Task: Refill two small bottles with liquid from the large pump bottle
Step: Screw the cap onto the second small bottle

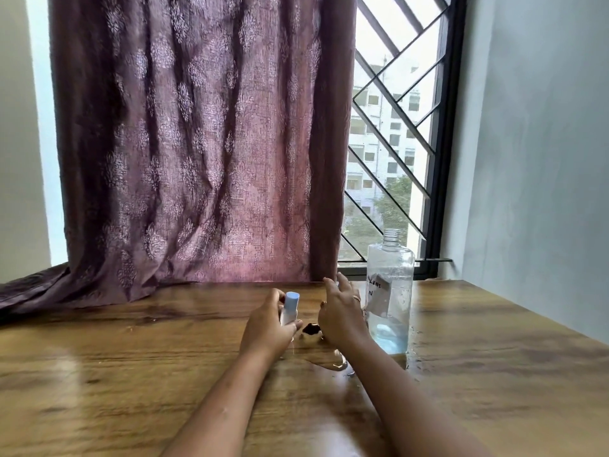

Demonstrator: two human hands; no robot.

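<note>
A small bottle point(290, 307) with a pale blue cap is held upright in the closed grip of the left hand point(268, 324) above the wooden desk point(131, 357). The right hand point(341, 313) is spread open with nothing in it, just beside the large bottle point(390, 291), which stands uncapped on the desk with a little clear liquid at the bottom.

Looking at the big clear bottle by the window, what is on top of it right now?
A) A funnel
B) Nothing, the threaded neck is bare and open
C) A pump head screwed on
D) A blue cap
B: the large bottle stands upright on the table with its threaded neck bare; the only blue cap in view is on the small bottle held in the left hand.
</note>
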